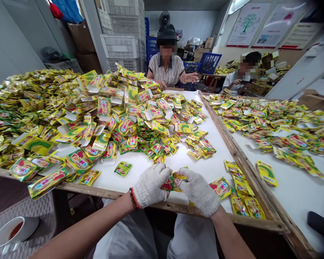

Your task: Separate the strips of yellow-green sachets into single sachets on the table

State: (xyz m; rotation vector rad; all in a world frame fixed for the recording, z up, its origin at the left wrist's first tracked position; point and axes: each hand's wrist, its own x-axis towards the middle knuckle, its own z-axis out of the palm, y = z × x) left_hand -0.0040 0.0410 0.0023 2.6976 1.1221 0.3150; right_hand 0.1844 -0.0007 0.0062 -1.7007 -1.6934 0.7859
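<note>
My left hand (150, 186) and right hand (198, 191), in white knit gloves, are curled shut on one yellow sachet (179, 177), just over the wooden table rim (162, 205). Little white tabletop (205, 169) is free: one loose sachet (123, 168) ahead, five sachets (239, 190) rightward, then a huge heap (102, 118) — one person (166, 68) sits beyond it.

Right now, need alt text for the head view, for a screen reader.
The left hand and right hand, in white knit gloves, hold yellow foil sachets together above the near edge of a wood-framed white table. A large heap of matching sachets spreads across the table, and a person sits beyond it.
</note>
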